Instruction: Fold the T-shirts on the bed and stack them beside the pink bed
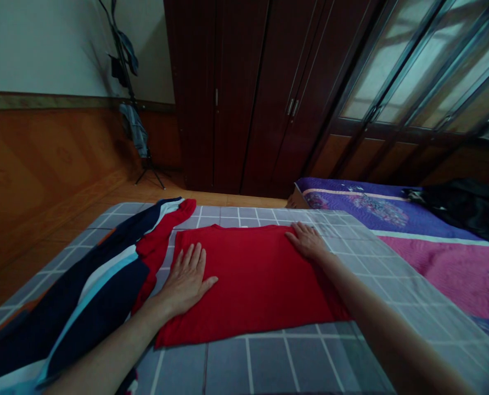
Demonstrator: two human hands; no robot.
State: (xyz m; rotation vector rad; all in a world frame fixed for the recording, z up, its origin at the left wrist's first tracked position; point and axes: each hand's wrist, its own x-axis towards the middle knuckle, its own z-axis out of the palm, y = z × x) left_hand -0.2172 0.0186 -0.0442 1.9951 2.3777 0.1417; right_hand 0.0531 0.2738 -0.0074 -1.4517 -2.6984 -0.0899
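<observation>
A red shirt (248, 280), folded into a rough rectangle, lies flat on the grey checked bed sheet (269, 362). My left hand (189, 280) rests palm down on the shirt's left side, fingers stretched out and thumb apart. At the far right corner of the shirt, my right hand (307, 240) lies flat with its fingers extended. Neither hand grips the fabric. Just left of the shirt is a navy, red, white and light-blue garment (108, 296), spread lengthwise and partly covered by my left forearm.
A second bed with a purple and pink cover (392, 214) stands at the right, with a black garment or bag (466, 206) on it. Beyond the bed rises a dark wooden wardrobe (244, 99). A coat stand (124, 60) with clothes is at the back left.
</observation>
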